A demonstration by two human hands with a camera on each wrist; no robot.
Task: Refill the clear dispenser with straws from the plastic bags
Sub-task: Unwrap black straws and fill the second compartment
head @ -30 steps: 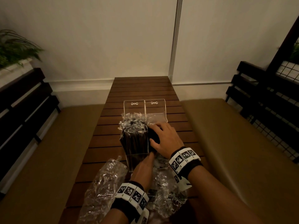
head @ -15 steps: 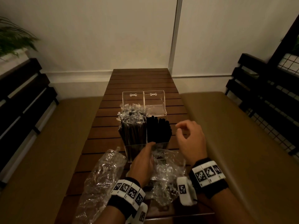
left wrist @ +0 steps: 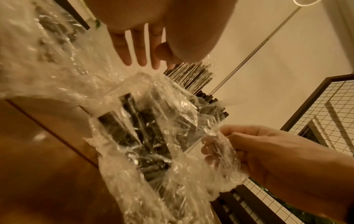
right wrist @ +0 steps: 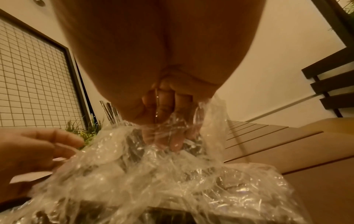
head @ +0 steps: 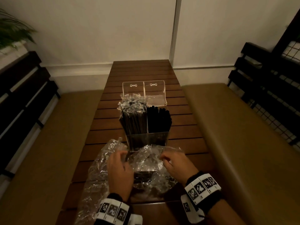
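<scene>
The clear dispenser (head: 146,140) stands mid-table with both lids (head: 144,90) tipped back. Its left half holds wrapped straws (head: 132,118), its right half bare black straws (head: 158,120). In front of it lies a crumpled plastic bag (head: 148,164) with dark straws (left wrist: 138,125) inside. My right hand (head: 164,158) grips the bag's right edge, with the film bunched in its curled fingers (left wrist: 214,150). My left hand (head: 120,157) is at the bag's left side, fingers (left wrist: 141,50) straight and spread just above the film.
A second crumpled clear bag (head: 99,176) lies left of my hands on the slatted wooden table (head: 142,70). Tan bench cushions (head: 235,135) flank the table. Dark slatted backrests and a wire grid panel (head: 290,51) stand at the sides.
My right hand left the black straws in the right compartment and came back to grip the bag. My left hand drew back from the dispenser's front to the bag.
</scene>
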